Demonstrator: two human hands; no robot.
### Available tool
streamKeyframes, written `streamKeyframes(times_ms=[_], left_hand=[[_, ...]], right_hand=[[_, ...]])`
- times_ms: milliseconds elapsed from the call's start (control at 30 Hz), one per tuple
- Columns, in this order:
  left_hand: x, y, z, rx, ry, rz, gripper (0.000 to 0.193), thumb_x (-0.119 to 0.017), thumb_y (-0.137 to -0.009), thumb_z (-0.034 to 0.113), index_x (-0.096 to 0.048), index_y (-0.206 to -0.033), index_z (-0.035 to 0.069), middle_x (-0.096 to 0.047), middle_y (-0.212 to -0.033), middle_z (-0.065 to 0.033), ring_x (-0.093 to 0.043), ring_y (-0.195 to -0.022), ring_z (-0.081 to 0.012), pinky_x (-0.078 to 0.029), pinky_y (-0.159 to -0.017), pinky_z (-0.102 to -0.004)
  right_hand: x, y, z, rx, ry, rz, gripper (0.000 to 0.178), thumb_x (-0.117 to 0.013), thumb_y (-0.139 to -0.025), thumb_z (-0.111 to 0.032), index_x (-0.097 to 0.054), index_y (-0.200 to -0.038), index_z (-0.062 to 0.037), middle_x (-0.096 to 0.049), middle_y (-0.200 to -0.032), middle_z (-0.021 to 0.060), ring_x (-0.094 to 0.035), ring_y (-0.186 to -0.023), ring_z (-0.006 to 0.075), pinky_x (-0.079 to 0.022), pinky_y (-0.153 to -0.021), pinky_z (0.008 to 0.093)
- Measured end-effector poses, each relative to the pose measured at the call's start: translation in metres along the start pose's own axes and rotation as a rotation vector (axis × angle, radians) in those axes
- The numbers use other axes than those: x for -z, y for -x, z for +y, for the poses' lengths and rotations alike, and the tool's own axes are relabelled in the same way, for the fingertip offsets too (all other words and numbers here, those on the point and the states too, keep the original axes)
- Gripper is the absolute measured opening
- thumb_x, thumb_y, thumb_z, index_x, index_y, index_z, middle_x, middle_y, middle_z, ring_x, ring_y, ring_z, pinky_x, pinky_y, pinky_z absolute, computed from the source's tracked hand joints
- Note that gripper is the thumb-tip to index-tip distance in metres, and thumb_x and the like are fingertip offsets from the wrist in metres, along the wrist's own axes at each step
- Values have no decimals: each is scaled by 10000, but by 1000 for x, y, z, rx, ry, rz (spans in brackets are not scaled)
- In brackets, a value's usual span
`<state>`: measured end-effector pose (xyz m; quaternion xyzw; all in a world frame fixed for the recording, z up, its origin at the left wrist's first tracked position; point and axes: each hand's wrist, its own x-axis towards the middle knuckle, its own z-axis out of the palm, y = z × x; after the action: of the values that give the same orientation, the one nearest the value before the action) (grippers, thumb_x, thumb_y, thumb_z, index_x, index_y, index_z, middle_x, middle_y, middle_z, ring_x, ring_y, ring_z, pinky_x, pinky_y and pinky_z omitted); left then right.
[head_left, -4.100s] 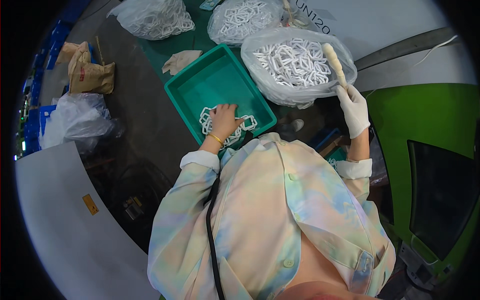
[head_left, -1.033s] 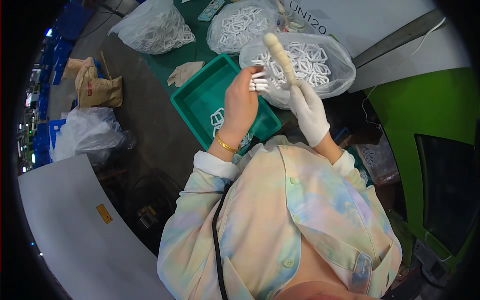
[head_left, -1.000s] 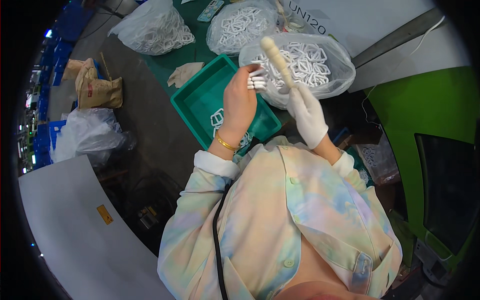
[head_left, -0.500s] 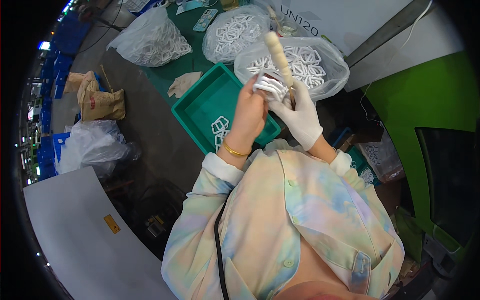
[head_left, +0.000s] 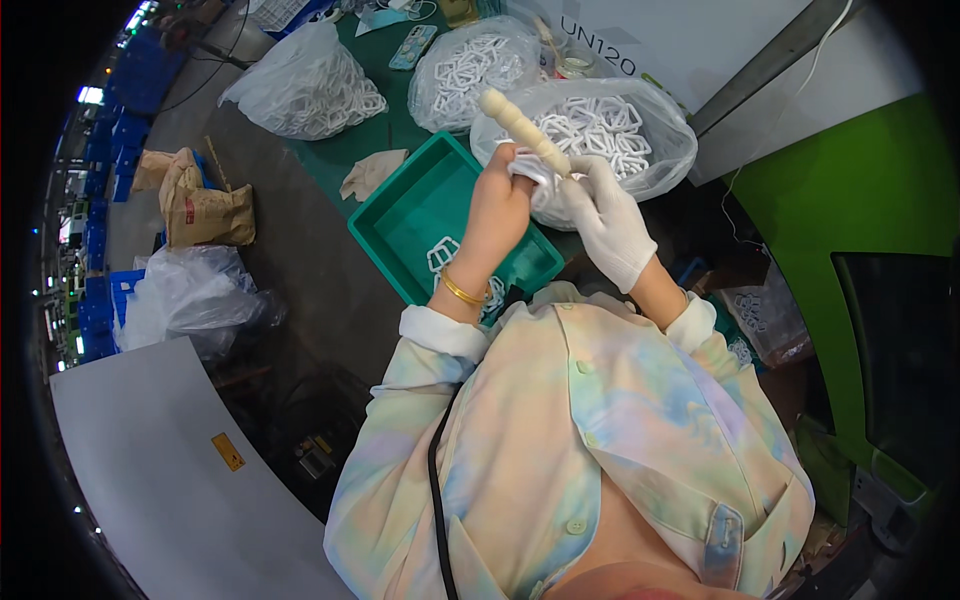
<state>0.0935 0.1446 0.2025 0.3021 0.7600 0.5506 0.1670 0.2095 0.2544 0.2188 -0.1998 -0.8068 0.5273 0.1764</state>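
3 bags (head_left: 668, 168) near green bin (head_left: 425, 205) hold white links (head_left: 597, 128); bin, some.

That stick (head_left: 525, 132) is cream-coloured and ribbed, its rounded end slanting away and to the left, its near end gripped in the gloved right hand (head_left: 606, 225). The links (head_left: 531, 171), white and bunched in the bare left hand (head_left: 503, 200) just beside it, are too blurred for me to count
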Motion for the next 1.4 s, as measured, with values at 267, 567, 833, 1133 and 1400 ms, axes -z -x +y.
streamKeyframes(times_ms=[267, 567, 833, 1133, 1400], left_hand=[[10, -6, -32, 746, 1515, -103, 236, -495, -977, 124, -541, -1194, 43, -625, -943, -51, -606, -783, -163, -489, -693, -290], [-2, 1, -8, 478, 1471, -404, 274, -537, -977, 182, -551, -1221, 56, -615, -1081, -71, -581, -1005, -203, -471, -905, -362], [-14, 7, -12, 506, 1519, -385, 326, -592, -926, 51, -542, -1245, 6, -580, -1270, -130, -562, -1181, -257, -458, -1036, -412], [-19, 9, -9, 435, 1523, -311, 334, -568, -950, 77, -522, -1268, -15, -547, -1310, -165, -544, -1198, -277, -468, -1017, -391], [-11, 9, -7, 378, 1575, -359, 360, -515, -973, 60, -475, -1323, -11, -558, -1305, -147, -560, -1183, -260, -474, -1014, -387]], right_hand=[[16, 24, 13, 75, 254, -203, 200, -462, -990, -197, -589, -1071, -65, -583, -763, 204, -602, -745, 392, -471, -655, 391], [10, 12, -9, 22, -35, 83, 207, -594, -945, -195, -602, -1072, -32, -642, -811, 130, -629, -727, 185, -485, -680, 321], [0, 1, -10, -29, -98, 4, 183, -624, -905, -142, -581, -1023, -9, -611, -840, 57, -558, -739, 96, -469, -670, 257], [-7, 0, -4, 4, -33, 181, 299, -709, -833, -119, -522, -1045, -24, -481, -673, -22, -420, -594, 37, -398, -549, 229], [-9, 9, -25, -28, -75, 33, 319, -752, -804, -139, -508, -979, -30, -409, -666, -38, -362, -594, 33, -326, -517, 228]])
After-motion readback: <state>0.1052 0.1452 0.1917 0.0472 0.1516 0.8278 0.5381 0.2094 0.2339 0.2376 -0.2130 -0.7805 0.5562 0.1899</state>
